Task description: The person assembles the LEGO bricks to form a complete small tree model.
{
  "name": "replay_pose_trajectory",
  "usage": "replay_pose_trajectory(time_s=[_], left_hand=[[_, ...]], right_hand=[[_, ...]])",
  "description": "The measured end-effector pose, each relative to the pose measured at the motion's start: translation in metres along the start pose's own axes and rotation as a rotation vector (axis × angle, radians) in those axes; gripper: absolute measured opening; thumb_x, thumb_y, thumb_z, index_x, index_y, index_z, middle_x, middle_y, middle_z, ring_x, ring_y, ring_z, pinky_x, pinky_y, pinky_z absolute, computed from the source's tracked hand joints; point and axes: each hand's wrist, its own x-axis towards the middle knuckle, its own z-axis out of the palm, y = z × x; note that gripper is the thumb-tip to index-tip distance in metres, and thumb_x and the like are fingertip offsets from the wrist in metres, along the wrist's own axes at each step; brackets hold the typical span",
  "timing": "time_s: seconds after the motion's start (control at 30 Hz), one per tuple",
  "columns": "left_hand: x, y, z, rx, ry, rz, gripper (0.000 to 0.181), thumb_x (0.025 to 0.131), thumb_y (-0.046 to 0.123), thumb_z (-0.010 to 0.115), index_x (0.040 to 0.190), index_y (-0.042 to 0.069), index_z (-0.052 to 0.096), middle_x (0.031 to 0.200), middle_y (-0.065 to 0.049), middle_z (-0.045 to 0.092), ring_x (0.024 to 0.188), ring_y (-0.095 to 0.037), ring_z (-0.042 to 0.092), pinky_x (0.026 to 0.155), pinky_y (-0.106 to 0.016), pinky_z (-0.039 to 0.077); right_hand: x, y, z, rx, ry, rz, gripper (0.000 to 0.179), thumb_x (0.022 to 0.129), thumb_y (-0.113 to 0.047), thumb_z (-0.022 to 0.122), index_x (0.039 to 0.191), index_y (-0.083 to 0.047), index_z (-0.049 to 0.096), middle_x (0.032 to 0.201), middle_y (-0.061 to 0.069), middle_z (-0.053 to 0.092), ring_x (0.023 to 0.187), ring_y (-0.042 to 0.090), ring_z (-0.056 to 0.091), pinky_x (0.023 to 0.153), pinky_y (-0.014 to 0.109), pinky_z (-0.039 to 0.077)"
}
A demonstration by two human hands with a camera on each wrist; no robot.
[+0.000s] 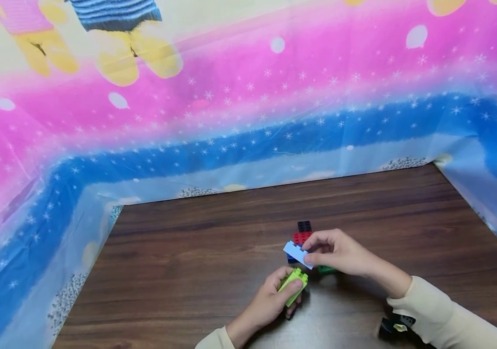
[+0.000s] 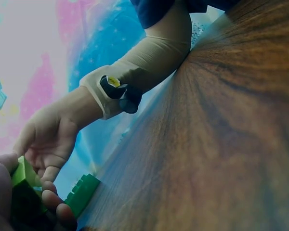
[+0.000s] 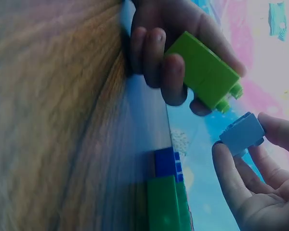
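I find the fingers of my left hand (image 1: 272,296) grasping a lime-green block (image 3: 202,71) and those of my right hand (image 1: 345,252) pinching a light-blue block (image 1: 296,253) near it, both clear of the tabletop (image 1: 187,257).

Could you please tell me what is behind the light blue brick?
In the head view, parts of a dark blue brick and a red brick show behind the light blue brick. It partly covers the dark blue one; anything else is hidden.
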Motion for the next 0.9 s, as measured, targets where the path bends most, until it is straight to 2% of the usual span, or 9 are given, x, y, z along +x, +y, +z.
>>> replay_pose_trajectory(time_s=[0.13,0.3,0.43,0.67,0.9], left_hand=[[0.001,0.0,-0.001,0.019,0.002,-0.007,0.036,0.111,0.025,0.056,0.118,-0.011,0.053,0.08,0.0,0.059,0.054,-0.007,0.05,0.048,-0.018,0.045],[0.0,0.001,0.0,0.045,0.01,0.009,0.036,0.109,0.024,0.058,0.115,-0.012,0.055,0.076,0.001,0.057,0.054,-0.005,0.048,0.046,-0.018,0.041],[0.0,0.002,0.001,0.059,0.01,0.013,0.037,0.108,0.024,0.059,0.115,-0.012,0.057,0.073,0.001,0.056,0.053,-0.005,0.047,0.045,-0.018,0.04],[0.0,0.004,0.0,0.083,0.006,-0.038,0.039,0.109,0.03,0.059,0.115,-0.008,0.059,0.072,0.005,0.056,0.051,-0.005,0.045,0.044,-0.018,0.038],[0.0,0.004,0.001,0.076,0.013,-0.045,0.038,0.109,0.029,0.058,0.112,-0.008,0.056,0.072,0.002,0.056,0.051,-0.005,0.044,0.044,-0.018,0.037]], right_hand=[[0.001,0.001,0.002,0.095,-0.033,0.013,0.018,0.101,-0.009,0.071,0.114,0.004,0.071,0.106,0.014,0.072,0.093,0.017,0.07,0.079,0.035,0.063],[0.0,0.0,0.004,0.157,-0.055,0.018,0.022,0.102,-0.008,0.07,0.116,0.009,0.069,0.107,0.014,0.071,0.091,0.016,0.07,0.079,0.037,0.064],[0.0,0.001,0.006,0.137,-0.06,-0.001,0.021,0.101,-0.007,0.07,0.116,0.008,0.07,0.107,0.014,0.073,0.091,0.014,0.07,0.08,0.032,0.063],[-0.001,0.0,0.012,0.026,-0.042,-0.027,0.016,0.1,-0.01,0.073,0.112,0.001,0.074,0.104,0.008,0.076,0.089,0.013,0.069,0.077,0.027,0.059],[-0.002,0.001,0.016,0.03,-0.023,-0.03,0.018,0.101,-0.01,0.072,0.114,0.002,0.073,0.106,0.011,0.075,0.092,0.013,0.069,0.079,0.027,0.059]])
